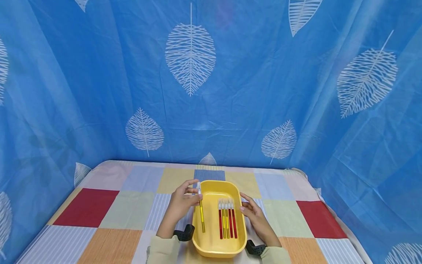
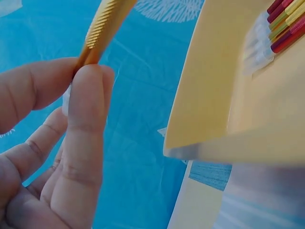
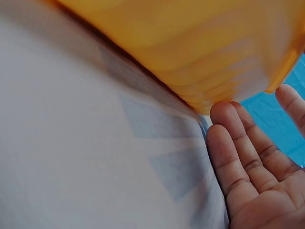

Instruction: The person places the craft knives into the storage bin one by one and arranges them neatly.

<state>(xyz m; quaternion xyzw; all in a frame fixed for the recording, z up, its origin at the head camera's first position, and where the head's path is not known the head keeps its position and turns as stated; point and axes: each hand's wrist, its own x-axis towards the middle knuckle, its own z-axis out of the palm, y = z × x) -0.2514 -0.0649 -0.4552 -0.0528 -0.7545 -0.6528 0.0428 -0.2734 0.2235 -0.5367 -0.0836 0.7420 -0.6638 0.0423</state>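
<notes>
My left hand (image 1: pixel 180 201) pinches a yellow craft knife (image 1: pixel 202 216) between thumb and fingers, close to its clear cap. The knife hangs over the left side of a yellow tray (image 1: pixel 211 252), cap toward the far end. In the left wrist view its knurled handle (image 2: pixel 102 28) rises above the fingertips. Inside the tray, several red and yellow craft knives (image 1: pixel 227 222) lie side by side, clear caps pointing away from me. My right hand (image 1: pixel 258 218) is at the tray's right side; the right wrist view shows its fingers (image 3: pixel 224 148) fairly straight against the outer wall.
A patchwork cloth (image 1: pixel 125 211) covers the table under the tray. Blue curtain (image 1: pixel 230 91) with white leaf prints encloses the back and both sides. Dark straps with cameras (image 1: pixel 255 248) sit on both wrists.
</notes>
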